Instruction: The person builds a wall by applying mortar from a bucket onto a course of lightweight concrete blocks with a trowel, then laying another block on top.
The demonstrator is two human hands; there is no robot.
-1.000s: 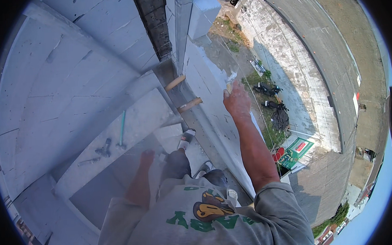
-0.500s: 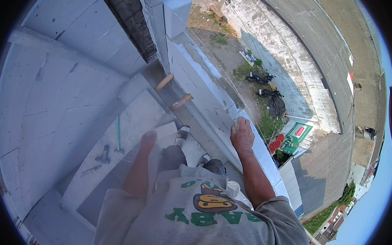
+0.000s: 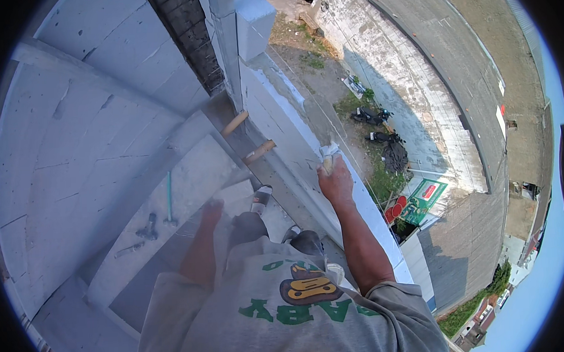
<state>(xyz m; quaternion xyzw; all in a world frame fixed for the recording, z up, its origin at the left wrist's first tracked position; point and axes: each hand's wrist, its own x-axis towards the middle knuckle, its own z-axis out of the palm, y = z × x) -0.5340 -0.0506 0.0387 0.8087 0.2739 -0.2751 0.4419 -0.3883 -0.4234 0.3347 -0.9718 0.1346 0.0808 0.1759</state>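
My right hand [image 3: 336,185] is closed around what looks like a paintbrush [image 3: 329,156], its body yellowish and its tip white. The tip is at the top of the low white wall [image 3: 286,135], beside a bare grey stretch of its cap. Hanging lower to the left, my left hand [image 3: 212,211] has its fingers curled in. Haze over that side blurs it, and whatever it may hold cannot be made out. A pale slab [image 3: 237,194] lies close to this hand.
On the grey ledge to the left lie a teal-handled tool [image 3: 169,200], a dark tool [image 3: 148,228] and a slim tool [image 3: 130,249]. Two round wooden pieces [image 3: 259,151] jut from the wall's foot. Beyond the wall the ground drops away to parked motorbikes [image 3: 369,116] and a green banner [image 3: 426,198].
My right hand has moved slightly left and up along the wall top, and more of the white tip shows. The left hand stays nearly where it was.
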